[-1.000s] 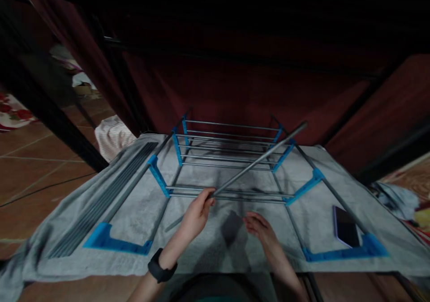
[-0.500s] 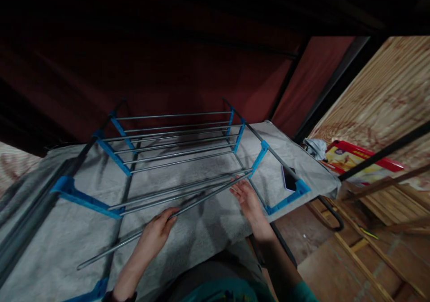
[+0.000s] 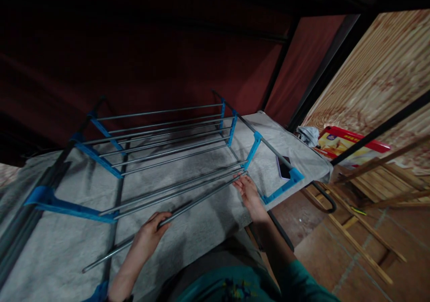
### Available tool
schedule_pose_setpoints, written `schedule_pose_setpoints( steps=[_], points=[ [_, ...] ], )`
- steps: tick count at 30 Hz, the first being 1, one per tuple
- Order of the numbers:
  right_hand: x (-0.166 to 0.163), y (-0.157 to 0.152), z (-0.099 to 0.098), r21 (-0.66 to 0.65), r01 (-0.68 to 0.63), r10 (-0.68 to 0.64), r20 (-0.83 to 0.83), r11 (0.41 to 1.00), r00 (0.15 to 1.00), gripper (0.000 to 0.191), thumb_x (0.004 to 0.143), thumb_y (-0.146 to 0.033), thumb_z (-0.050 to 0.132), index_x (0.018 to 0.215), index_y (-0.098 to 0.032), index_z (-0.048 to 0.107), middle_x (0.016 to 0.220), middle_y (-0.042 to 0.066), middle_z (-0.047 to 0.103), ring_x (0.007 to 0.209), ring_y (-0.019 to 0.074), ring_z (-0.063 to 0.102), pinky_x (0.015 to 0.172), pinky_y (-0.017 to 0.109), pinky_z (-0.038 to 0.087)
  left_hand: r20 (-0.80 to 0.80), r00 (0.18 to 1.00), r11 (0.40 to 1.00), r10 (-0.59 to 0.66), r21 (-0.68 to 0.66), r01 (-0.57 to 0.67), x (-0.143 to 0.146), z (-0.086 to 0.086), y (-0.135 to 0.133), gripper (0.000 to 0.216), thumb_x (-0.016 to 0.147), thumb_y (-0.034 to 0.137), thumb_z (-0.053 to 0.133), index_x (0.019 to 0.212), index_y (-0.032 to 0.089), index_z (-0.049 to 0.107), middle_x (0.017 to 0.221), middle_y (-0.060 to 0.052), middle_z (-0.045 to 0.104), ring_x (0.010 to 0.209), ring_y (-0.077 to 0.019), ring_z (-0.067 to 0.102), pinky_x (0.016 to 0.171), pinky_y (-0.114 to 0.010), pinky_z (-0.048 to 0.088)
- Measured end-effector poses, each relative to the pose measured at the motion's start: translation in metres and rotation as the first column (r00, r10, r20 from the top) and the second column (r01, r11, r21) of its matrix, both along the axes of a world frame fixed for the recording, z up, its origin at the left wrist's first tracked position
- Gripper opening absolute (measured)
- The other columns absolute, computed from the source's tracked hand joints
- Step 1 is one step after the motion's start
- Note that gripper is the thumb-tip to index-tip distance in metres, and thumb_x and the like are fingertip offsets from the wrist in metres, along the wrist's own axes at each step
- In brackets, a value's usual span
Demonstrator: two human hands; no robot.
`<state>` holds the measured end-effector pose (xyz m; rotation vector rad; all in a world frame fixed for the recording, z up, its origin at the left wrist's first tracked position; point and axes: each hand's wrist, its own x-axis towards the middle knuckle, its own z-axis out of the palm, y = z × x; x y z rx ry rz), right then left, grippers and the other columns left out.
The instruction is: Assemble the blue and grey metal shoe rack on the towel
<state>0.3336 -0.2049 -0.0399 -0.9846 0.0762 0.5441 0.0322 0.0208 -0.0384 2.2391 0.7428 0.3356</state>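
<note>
My left hand (image 3: 149,235) is wrapped round a grey metal rod (image 3: 198,200), whose near end sticks out to the lower left. The fingers of my right hand (image 3: 247,191) are closed at the rod's far end, beside a blue plastic bracket (image 3: 252,152). The rod slants in front of a rack frame with several thin crossbars (image 3: 171,155) held between blue brackets. At the left, a blue bracket (image 3: 77,210) carries the near ends of two crossbars. Another blue bracket (image 3: 282,190) at the right has no crossbar on it.
A grey cloth (image 3: 201,230) covers the table under the rack. A phone (image 3: 284,168) lies by the right side tube. Several loose tubes (image 3: 20,235) lie at the left. Past the table's right edge are a red and yellow box (image 3: 352,145) and a wooden ladder-like frame (image 3: 359,237).
My right hand has moved up to the rod's far end, and its fingers have closed there. The rod's far end has come away from the bracket a little. The view has shifted slightly.
</note>
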Motion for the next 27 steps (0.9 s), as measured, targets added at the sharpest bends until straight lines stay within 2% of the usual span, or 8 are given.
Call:
schedule_pose_setpoints(
  steps=[5,11,15,19,21,24,25,27],
  points=[
    [0.009,-0.005,-0.014,-0.014,0.006,-0.006,-0.003,1.000,1.000,0.034,0.063,-0.039,0.092,0.083,-0.027,0.068,0.085,-0.003,0.075,0.079,0.0153,0.071,0.078,0.030,0.063,-0.123,0.988,0.992,0.091,0.100,-0.079,-0.019,0.000,0.005,0.028,0.083,0.045,0.054,0.094,0.027,0.073,0.104,-0.006,0.080,0.095,-0.0273,0.076,0.086,-0.039,0.061],
    [0.018,-0.014,-0.030,-0.097,0.020,-0.019,0.011,0.995,1.000,0.037,0.064,-0.043,0.091,0.076,-0.027,0.060,0.076,-0.005,0.072,0.071,0.0134,0.068,0.077,0.030,0.062,-0.247,0.949,0.951,0.195,0.284,-0.122,-0.050,-0.013,0.014,0.037,0.090,0.042,0.045,0.104,0.024,0.074,0.114,-0.011,0.079,0.106,-0.0311,0.073,0.099,-0.045,0.053],
    [0.020,-0.017,-0.037,-0.142,0.057,-0.058,-0.003,0.988,0.998,0.035,0.068,-0.038,0.088,0.075,-0.027,0.055,0.068,-0.007,0.066,0.067,0.0119,0.066,0.079,0.030,0.062,-0.257,0.906,0.893,0.337,0.393,-0.221,-0.063,-0.015,0.013,0.037,0.092,0.038,0.045,0.106,0.019,0.074,0.115,-0.015,0.078,0.114,-0.0361,0.069,0.109,-0.054,0.044],
    [0.021,-0.025,-0.044,-0.178,0.011,-0.016,-0.027,0.984,1.000,0.031,0.071,-0.036,0.085,0.078,-0.026,0.056,0.067,-0.008,0.065,0.069,0.0104,0.066,0.082,0.027,0.061,-0.193,0.842,0.807,0.504,0.451,-0.380,-0.062,-0.004,0.003,0.028,0.094,0.031,0.049,0.104,0.020,0.073,0.113,-0.013,0.077,0.118,-0.0334,0.066,0.121,-0.060,0.028],
    [0.024,-0.031,-0.051,-0.218,0.023,-0.031,-0.031,0.976,0.999,0.031,0.071,-0.036,0.084,0.079,-0.025,0.056,0.068,-0.008,0.065,0.069,0.0098,0.067,0.083,0.027,0.061,-0.131,0.784,0.753,0.607,0.411,-0.514,-0.060,0.000,-0.001,0.021,0.091,0.025,0.054,0.099,0.020,0.073,0.116,-0.014,0.074,0.121,-0.0335,0.063,0.121,-0.061,0.026],
    [0.033,-0.040,-0.068,-0.233,0.013,-0.020,-0.028,0.972,0.999,0.027,0.071,-0.034,0.082,0.083,-0.023,0.061,0.078,-0.006,0.070,0.075,0.0105,0.069,0.088,0.029,0.061,0.040,0.687,0.661,0.725,0.238,-0.712,-0.058,0.000,0.001,0.014,0.081,0.016,0.065,0.092,0.021,0.072,0.129,-0.014,0.067,0.126,-0.0336,0.059,0.117,-0.056,0.036],
    [0.036,-0.043,-0.073,-0.238,0.001,-0.008,-0.027,0.971,1.000,0.025,0.071,-0.033,0.082,0.084,-0.023,0.063,0.082,-0.005,0.071,0.077,0.0108,0.070,0.090,0.030,0.061,0.116,0.642,0.626,0.758,0.145,-0.766,-0.059,-0.002,0.003,0.016,0.077,0.013,0.067,0.090,0.021,0.071,0.130,-0.014,0.065,0.125,-0.0326,0.059,0.114,-0.052,0.040],
    [0.041,-0.048,-0.084,-0.242,-0.017,0.013,-0.016,0.970,1.000,0.023,0.070,-0.032,0.081,0.085,-0.023,0.066,0.087,-0.003,0.072,0.083,0.0124,0.071,0.096,0.034,0.060,0.264,0.522,0.567,0.811,-0.138,-0.812,-0.059,-0.008,0.006,0.020,0.070,0.009,0.072,0.086,0.021,0.070,0.122,-0.011,0.065,0.114,-0.0283,0.063,0.107,-0.045,0.046]
  ],
)
